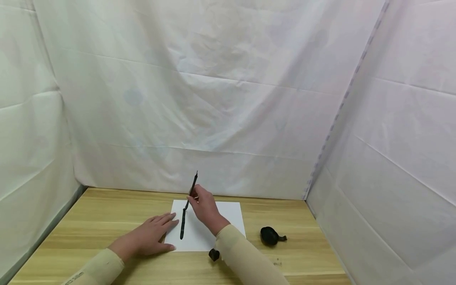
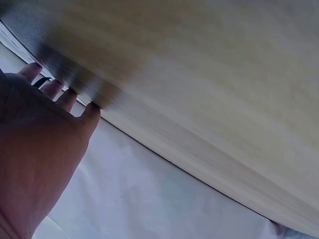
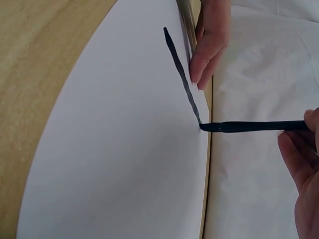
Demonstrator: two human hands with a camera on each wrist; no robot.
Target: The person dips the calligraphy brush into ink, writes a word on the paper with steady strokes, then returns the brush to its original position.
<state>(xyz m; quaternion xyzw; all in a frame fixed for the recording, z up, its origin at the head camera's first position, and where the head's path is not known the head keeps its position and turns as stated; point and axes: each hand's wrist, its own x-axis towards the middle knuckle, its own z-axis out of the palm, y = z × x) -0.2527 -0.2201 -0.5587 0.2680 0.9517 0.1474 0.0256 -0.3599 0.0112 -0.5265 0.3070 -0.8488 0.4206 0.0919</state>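
Writing brush (image 1: 194, 183): stands tilted over the paper (image 1: 228, 215), its dark handle pinched between the thumb and fingers of the right hand (image 1: 206, 206). The brush head (image 3: 206, 127) touches the paper at the far end of a straight black ink stroke (image 1: 183, 224). I rate the handle light, stiff and smooth, so liable to roll in a loose hold; take it along the shaft, clear of the bristles. I expect the head to be soft and to bend under slight pressure, and wet ink to smear.

Left hand (image 1: 149, 236): fingers slightly apart, thumb set away, resting at the paper's left edge. I judge the paper thin, easily creased and apt to slide; hold it flat by the margin.

Surroundings: I see a wood-grain tabletop (image 1: 107, 221) and creased white fabric (image 1: 196, 99). Right of the paper lies a rounded black dish (image 1: 268, 236) with a short handle; near its front edge, an angular black lump (image 1: 213, 255) that I cannot identify.
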